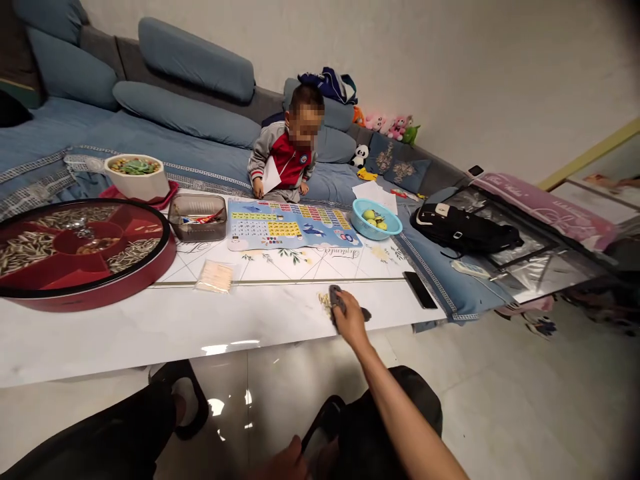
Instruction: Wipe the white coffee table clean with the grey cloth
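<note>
My right hand [351, 319] presses a dark grey cloth [333, 303] onto the white tabletop, close to its front edge. The fingers are closed on the cloth, and a bit of it sticks out on the right side. Just left of the cloth lies a small scatter of pale shells or scraps [324, 301]. At the bottom edge of the view, my left hand [286, 461] hangs low above the floor, dim and mostly cut off, so its fingers do not show clearly.
On the table [125, 340] stand a red divided tray of seeds [160, 263], a plastic box [200, 230], a toothpick packet [215, 277], a printed chart [295, 227], a blue fruit basket [375, 230] and a phone [420, 290]. A person [287, 160] holding paper is behind it, by the sofa.
</note>
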`<state>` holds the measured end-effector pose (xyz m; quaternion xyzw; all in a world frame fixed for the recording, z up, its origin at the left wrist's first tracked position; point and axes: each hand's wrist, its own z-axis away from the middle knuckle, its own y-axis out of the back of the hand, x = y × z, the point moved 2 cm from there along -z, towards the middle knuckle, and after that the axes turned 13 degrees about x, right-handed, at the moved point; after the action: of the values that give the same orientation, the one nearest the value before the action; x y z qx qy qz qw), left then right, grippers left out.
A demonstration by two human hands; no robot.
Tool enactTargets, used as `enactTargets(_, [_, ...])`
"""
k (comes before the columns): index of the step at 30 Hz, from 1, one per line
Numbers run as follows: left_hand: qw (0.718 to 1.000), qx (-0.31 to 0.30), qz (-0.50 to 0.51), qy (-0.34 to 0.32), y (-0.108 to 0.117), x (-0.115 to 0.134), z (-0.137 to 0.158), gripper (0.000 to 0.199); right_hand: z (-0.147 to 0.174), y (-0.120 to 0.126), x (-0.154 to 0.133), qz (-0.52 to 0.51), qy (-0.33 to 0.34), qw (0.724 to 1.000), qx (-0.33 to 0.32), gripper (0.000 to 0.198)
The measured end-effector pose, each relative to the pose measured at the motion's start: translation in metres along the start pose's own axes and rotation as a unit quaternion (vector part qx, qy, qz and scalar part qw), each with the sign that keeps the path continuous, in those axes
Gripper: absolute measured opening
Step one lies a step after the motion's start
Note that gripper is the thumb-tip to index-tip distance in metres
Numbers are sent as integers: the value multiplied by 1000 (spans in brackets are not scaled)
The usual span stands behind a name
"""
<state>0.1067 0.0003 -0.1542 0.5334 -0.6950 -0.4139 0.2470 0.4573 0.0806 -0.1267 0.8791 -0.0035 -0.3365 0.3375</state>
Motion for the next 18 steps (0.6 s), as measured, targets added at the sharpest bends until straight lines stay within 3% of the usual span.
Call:
enactTargets(2, [1000, 9, 3, -13, 9, -5, -15, 29, 9, -31, -34, -13, 14, 1000, -9, 47])
enactTargets(4, [1000, 9, 13, -20, 20, -10, -31, 31, 4, -46, -53, -40, 19, 998, -35, 46])
enactTargets(7, [999, -7, 36, -31, 32, -10, -48, 32, -12, -31, -40, -54, -9, 997, -50, 44])
enactTargets(11, [999, -26, 30, -34, 30, 2, -62, 29, -30, -2, -6, 3, -54, 999, 7, 49])
enactTargets(13, [999, -34, 6, -30, 25, 10, -71, 28, -36, -16, -10, 12, -48, 999, 15, 51])
enactTargets(15, [999, -30, 6, -38, 25, 16, -78, 32, -43, -46, -28, 0, -24, 1000, -3, 50])
enactTargets(18, [998, -4, 46, -42, 40, 13, -79, 31, -55, -72, -53, -37, 20, 998, -57, 44])
